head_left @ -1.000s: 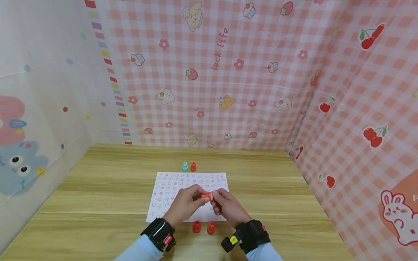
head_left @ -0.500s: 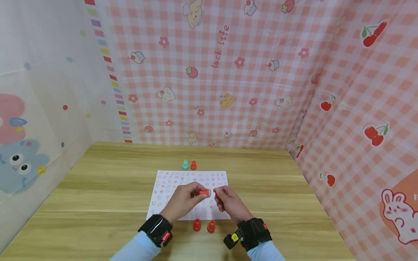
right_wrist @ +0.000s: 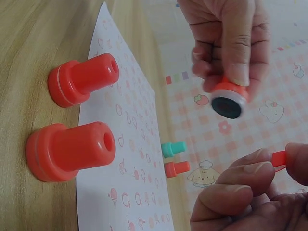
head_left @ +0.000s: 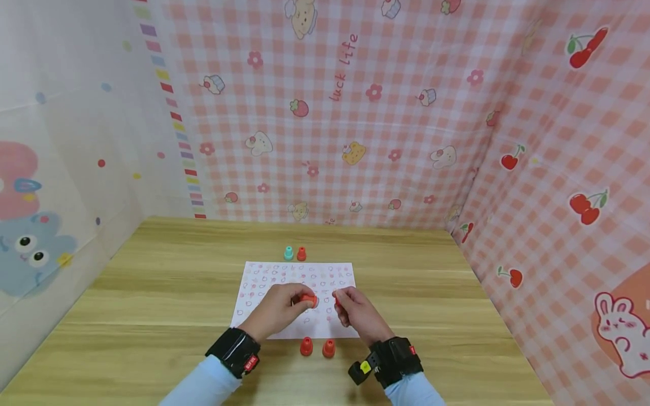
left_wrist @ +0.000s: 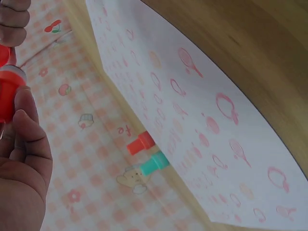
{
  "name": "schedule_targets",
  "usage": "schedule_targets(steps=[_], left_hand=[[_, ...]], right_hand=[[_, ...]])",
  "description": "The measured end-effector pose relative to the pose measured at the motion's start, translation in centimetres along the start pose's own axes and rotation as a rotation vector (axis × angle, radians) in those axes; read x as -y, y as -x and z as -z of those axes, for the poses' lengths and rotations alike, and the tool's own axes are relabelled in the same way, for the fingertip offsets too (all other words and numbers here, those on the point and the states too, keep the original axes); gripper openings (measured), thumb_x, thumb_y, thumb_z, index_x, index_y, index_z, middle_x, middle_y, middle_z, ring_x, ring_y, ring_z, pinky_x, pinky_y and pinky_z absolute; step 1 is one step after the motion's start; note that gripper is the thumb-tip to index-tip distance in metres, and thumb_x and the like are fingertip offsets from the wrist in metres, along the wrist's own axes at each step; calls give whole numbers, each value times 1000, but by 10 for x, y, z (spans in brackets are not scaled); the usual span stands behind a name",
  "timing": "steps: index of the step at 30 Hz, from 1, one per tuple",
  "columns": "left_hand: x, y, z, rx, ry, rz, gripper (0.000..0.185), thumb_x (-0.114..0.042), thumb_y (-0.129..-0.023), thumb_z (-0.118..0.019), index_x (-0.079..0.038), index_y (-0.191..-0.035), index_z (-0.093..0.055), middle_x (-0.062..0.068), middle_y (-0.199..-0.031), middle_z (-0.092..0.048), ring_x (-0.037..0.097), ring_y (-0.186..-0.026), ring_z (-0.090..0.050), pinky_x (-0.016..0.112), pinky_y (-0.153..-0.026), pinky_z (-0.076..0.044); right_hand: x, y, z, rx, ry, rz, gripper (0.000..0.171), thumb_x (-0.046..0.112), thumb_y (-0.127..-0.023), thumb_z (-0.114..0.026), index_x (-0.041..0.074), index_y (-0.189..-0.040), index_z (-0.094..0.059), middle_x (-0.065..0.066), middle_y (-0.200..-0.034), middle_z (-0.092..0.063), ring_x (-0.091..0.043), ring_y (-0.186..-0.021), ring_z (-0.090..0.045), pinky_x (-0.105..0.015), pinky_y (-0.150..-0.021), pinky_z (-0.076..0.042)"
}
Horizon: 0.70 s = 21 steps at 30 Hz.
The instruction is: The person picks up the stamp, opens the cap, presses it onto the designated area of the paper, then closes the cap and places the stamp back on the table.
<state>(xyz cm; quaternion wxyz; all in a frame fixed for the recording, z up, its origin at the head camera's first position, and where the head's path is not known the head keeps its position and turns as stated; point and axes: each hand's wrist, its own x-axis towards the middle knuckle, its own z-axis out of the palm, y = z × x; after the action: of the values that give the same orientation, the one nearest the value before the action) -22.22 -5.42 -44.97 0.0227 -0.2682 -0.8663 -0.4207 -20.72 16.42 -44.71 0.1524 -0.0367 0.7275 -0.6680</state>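
My left hand (head_left: 274,310) pinches a red stamp (head_left: 308,300) between thumb and fingers, above the printed paper (head_left: 244,321). In the right wrist view the stamp's dark round face (right_wrist: 226,107) is uncovered and tips downward. Apart from it on the right, my right hand (head_left: 359,314) holds a small red cap (right_wrist: 278,159) between thumb and curled fingers; most of this cap is hidden. The left wrist view has the stamp (left_wrist: 8,94) at its left edge, just below the right hand.
Two red stamps, one on the left (head_left: 306,347) and one on the right (head_left: 329,348), stand upright before the paper's near edge. Behind its far edge are a teal stamp (head_left: 288,254) and another red stamp (head_left: 302,254). Rows of small pink and red prints cover much of the sheet.
A second ago stamp and cap were together between both hands. They have come apart, and my left hand has moved left with the stamp; the right hand has stayed nearly in place.
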Motion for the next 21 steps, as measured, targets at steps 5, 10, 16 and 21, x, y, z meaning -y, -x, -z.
schedule_targets(steps=[5,10,16,21], left_hand=[[4,4,5,79,-95,-18,9,-20,-93,-71,-11,-93,-70,-12,-74,-57,7,-68,-51,26,-61,-45],[11,5,9,159,-199,-19,7,-17,-92,-71,-12,-89,-69,-11,-73,-57,8,-68,-51,26,-63,-45],[15,7,9,242,-290,24,5,-14,-90,-72,-14,-88,-68,-10,-74,-56,11,-72,-51,29,-69,-44],[17,9,8,296,-351,44,6,-15,-89,-74,-15,-87,-69,-10,-72,-55,11,-71,-50,30,-70,-44]], right_hand=[[-1,0,0,3,-9,-1,28,27,-107,-45,1,-114,-50,-4,-85,-47,-17,-73,-45,-27,-65,-37],[-1,2,0,7,-15,-9,28,28,-107,-44,1,-116,-50,-4,-87,-47,-18,-75,-45,-28,-66,-37],[0,4,0,13,-16,-14,29,29,-107,-44,2,-117,-49,-4,-88,-47,-18,-76,-45,-29,-66,-37],[1,5,-1,13,-12,-15,29,29,-107,-45,2,-117,-50,-4,-87,-47,-18,-75,-45,-29,-66,-37]])
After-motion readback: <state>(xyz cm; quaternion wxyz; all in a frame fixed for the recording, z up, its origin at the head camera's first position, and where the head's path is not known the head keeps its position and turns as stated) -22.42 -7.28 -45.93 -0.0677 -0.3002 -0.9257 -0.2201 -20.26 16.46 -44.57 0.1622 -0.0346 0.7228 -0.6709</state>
